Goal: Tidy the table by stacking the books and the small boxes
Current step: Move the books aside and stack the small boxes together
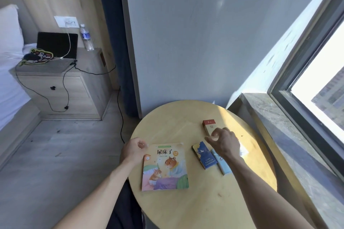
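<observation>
On the round wooden table [186, 210], the task items lie in two groups. The picture book [164, 167] lies flat, cover up, at the left-centre of the top, and may be a stack of books; the edges do not show clearly enough to confirm. The small boxes lie apart to the right: a red-topped box [209, 125] farthest from you, a dark blue box [202, 155] nearer, and a light blue box [220, 163] just beside it on the right. A pale, sunlit item shows beyond your right wrist; it cannot be identified.

Your left hand [133, 149] rests at the far left corner of the picture book, fingers curled loosely; whether it pinches the corner cannot be told. Your right hand [222, 142] hovers between the red-topped box and the dark blue box, fingers bent and partly parted, holding nothing.

Judged step: the boxes are not yet stacked, and box collection is beginning.

Next move, as judged:
1. Lower your right hand onto the red-topped box, or the dark blue box.
2. Grip it across its narrow sides.
3. Set it squarely on a neighbouring box, long edges aligned.
</observation>
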